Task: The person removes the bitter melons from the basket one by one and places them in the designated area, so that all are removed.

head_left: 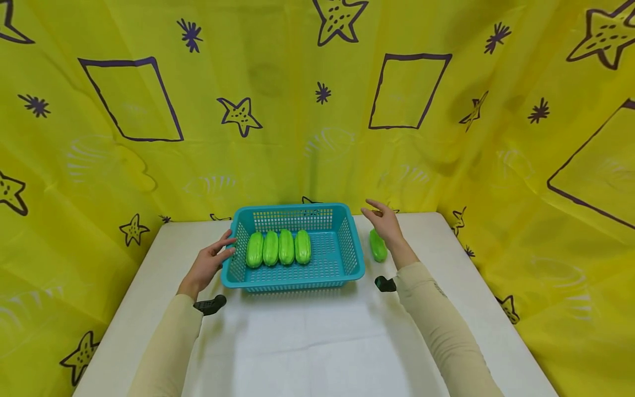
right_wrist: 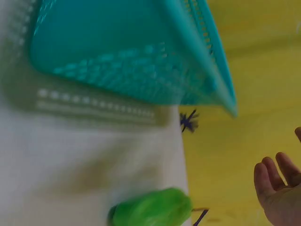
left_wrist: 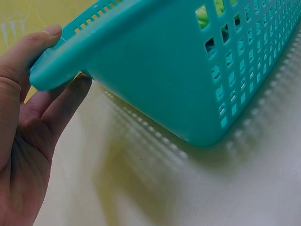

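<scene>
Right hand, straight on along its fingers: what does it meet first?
The right hand would probably meet the yellow printed curtain first, though depth is unclear and it might clip the perforated teal basket.

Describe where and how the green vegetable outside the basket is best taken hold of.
Probably around the middle of the lone green vegetable, from above with the right hand: it lies lengthwise on the table, longer than wide, so thumb and fingers could close across its narrow width. The blue basket stands close on its left, leaving little room there.
</scene>
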The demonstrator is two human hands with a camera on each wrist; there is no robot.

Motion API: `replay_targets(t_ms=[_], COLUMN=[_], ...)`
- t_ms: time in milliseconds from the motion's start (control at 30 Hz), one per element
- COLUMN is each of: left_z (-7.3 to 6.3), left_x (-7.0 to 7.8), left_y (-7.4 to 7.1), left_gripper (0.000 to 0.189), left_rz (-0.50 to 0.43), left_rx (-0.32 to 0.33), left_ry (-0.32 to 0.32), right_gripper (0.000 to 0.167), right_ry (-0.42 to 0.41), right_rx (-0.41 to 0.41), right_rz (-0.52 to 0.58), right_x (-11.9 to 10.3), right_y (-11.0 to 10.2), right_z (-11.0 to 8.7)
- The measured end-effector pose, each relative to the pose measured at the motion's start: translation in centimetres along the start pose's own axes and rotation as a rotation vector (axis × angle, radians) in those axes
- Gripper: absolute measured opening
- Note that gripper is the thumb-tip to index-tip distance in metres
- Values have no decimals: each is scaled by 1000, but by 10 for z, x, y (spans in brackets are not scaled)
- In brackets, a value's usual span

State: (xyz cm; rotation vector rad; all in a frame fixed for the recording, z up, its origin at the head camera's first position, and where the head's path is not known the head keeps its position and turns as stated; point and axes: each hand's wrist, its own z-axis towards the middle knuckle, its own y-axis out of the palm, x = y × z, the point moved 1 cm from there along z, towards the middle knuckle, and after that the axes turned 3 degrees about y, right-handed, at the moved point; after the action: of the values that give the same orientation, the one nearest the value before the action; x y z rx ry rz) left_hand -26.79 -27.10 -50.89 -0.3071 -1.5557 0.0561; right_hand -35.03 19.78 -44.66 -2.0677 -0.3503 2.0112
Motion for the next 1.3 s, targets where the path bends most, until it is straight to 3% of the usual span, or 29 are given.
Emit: replay_targets(t_ms=[167, 300, 733, 933, 1167, 1300], left_z=[1, 1, 1, 0, 0, 0], left_x=[0, -1, -1, -1, 0, -1], left_y=[0, 1, 1, 2, 3, 1], left_gripper=[61, 62, 61, 60, 60, 59], left_rz=[1, 0, 2, -9, 2, -12], left_rx=[5, 8, 7, 4, 9, 14], left_ry=[0, -6, -5, -12, -10, -3], right_gripper=[55, 54, 57, 58, 61, 62], right_ry=[-15, 19, 103, 126, 206, 189], right_rx=[-36, -54, -137, -187, -193, -203], right_rz=[37, 111, 220, 202, 227, 141], right_x=[-21, -29, -39, -38, -29, -24], right_y=[15, 28, 64, 77, 82, 88], right_z=[-4, -7, -10, -6, 11, 15])
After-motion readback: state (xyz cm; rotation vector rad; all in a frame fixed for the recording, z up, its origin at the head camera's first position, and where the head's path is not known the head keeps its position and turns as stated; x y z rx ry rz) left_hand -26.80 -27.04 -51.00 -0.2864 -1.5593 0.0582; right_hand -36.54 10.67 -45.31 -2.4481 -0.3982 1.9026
